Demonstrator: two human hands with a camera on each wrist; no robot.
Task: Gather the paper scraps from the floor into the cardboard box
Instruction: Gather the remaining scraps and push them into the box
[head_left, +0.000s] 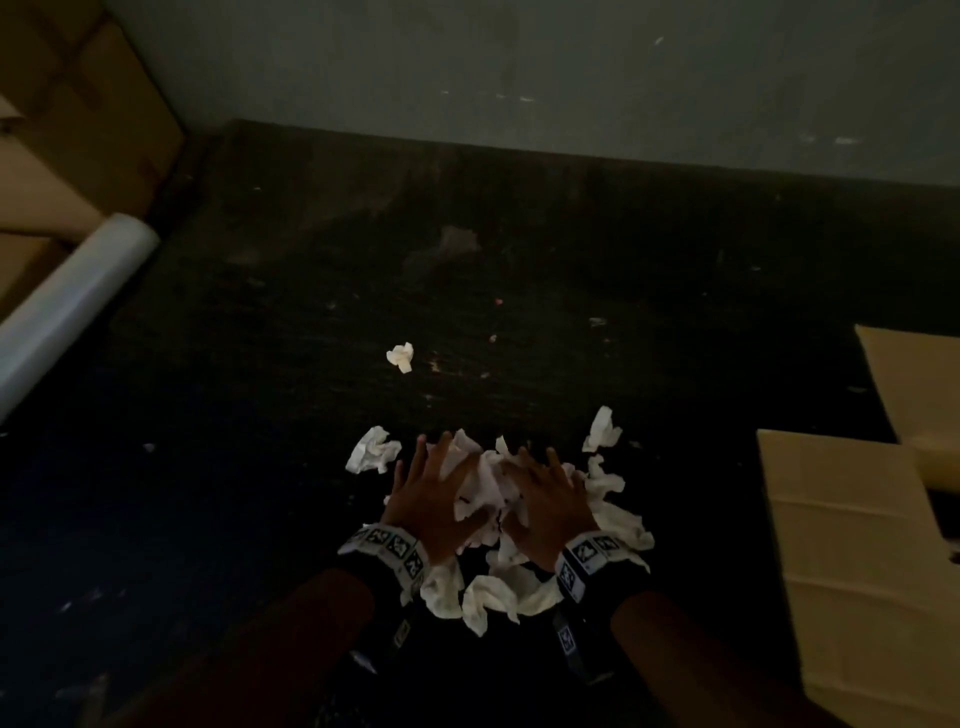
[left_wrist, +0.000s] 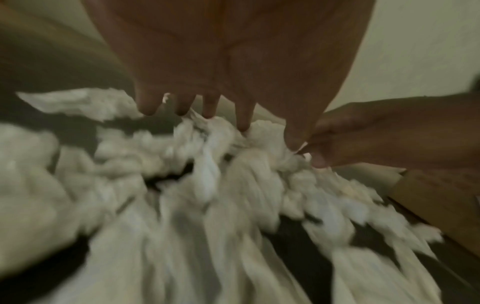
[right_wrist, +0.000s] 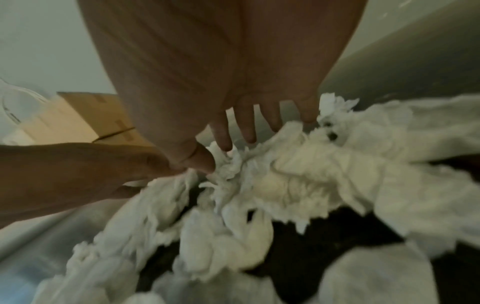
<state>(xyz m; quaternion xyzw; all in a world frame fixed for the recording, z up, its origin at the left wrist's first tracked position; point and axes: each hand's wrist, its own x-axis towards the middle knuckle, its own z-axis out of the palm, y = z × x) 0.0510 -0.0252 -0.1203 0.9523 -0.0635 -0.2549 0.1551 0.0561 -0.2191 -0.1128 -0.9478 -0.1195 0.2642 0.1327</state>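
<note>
- White crumpled paper scraps (head_left: 488, 493) lie heaped on a dark floor (head_left: 260, 415), low in the middle of the head view.
- Both hands rest palm down on top of the heap, side by side, with the thumbs close together.
- Left hand (head_left: 434, 499): fingers spread and nearly straight, tips pressing into the paper; it does not close round any scrap.
- Right hand (head_left: 545, 506): fingers likewise spread over the paper, flat and not clenched.
- From the left wrist view, the left fingertips (left_wrist: 244, 123) touch the top of the blurred white paper, with the right hand's thumb just beside them.
- From the right wrist view, the right fingertips (right_wrist: 223, 142) dip into the paper.
- One small loose scrap (head_left: 400, 357) lies apart, farther out on the floor; another (head_left: 371, 449) sits just left of the heap, and one (head_left: 601, 430) just beyond its right side.
- Cardboard box (head_left: 852, 561) stands at the right edge, near the heap but not touching it.
- Pale roll (head_left: 72, 306) lies tilted at the far left beside stacked brown cartons (head_left: 88, 130).
- Marker-patterned bands (head_left: 389, 545) wrap both wrists.
</note>
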